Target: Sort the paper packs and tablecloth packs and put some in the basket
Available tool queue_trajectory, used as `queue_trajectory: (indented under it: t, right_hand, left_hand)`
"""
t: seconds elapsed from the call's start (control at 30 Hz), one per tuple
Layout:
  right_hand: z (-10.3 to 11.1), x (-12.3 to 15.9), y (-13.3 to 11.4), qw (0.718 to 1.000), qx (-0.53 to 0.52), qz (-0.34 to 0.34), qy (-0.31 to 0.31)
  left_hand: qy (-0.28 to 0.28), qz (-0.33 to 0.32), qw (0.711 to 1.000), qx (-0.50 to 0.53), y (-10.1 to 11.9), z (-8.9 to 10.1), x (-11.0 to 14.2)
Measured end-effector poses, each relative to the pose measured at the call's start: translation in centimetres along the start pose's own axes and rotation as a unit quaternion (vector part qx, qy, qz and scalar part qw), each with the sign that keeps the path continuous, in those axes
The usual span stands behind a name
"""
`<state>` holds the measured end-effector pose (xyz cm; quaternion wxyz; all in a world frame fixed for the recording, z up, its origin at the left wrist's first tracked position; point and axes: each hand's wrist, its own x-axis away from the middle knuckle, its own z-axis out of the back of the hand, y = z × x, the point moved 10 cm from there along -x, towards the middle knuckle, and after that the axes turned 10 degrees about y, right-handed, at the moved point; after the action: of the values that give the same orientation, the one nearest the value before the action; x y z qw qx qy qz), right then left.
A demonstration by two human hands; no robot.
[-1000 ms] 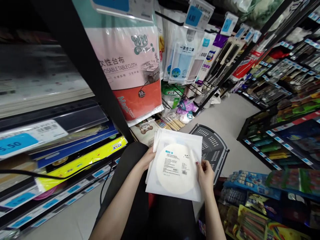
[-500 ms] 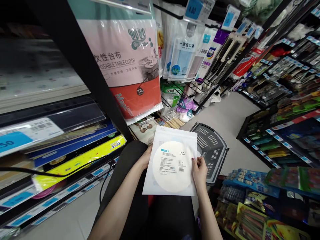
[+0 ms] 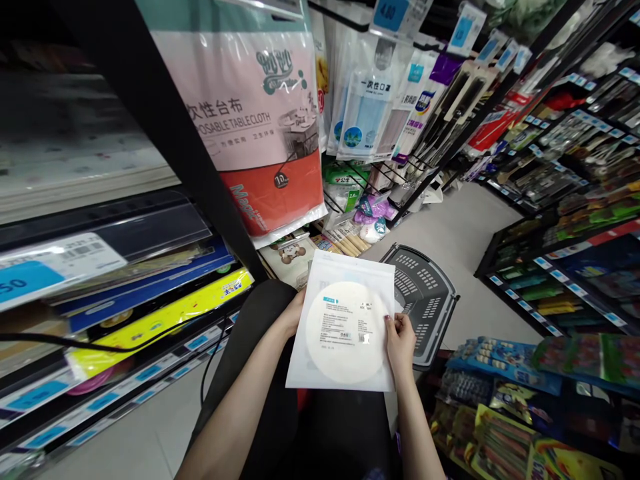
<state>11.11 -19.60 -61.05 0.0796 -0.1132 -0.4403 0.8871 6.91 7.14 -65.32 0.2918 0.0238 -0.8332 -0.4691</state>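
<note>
A flat, translucent white packet point(image 3: 340, 333) with a round cream disc and small print on its face is held between my two hands above my lap. My left hand point(image 3: 293, 317) grips its left edge, the fingers mostly hidden behind it. On the right edge, the thumb and fingers of my right hand point(image 3: 400, 335) pinch the packet. Just beyond it, partly covered, stands a grey shopping basket point(image 3: 430, 300) on the floor.
A pink and red disposable tablecloth pack point(image 3: 250, 133) hangs ahead on the left, near face mask packs point(image 3: 367, 107). A black shelf post point(image 3: 175, 120) slants beside them. Snack bags point(image 3: 520, 433) fill the lower right. Grey floor point(image 3: 450, 217) runs along the aisle.
The packet and both hands stay in nearly the same place. The whole view has shifted only slightly.
</note>
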Motion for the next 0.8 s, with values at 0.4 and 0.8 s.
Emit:
queue_trajectory:
  t: [0.4, 0.8]
  right_hand:
    - [-0.08, 0.08, 0.01, 1.000, -0.012, -0.008, -0.005]
    - [0.38, 0.77, -0.58, 1.000, -0.017, -0.025, -0.007]
  left_hand:
    - [0.023, 0.021, 0.999, 0.009, -0.39, 0.34, -0.05]
    - [0.016, 0.026, 0.999, 0.011, -0.68, 0.37, -0.29]
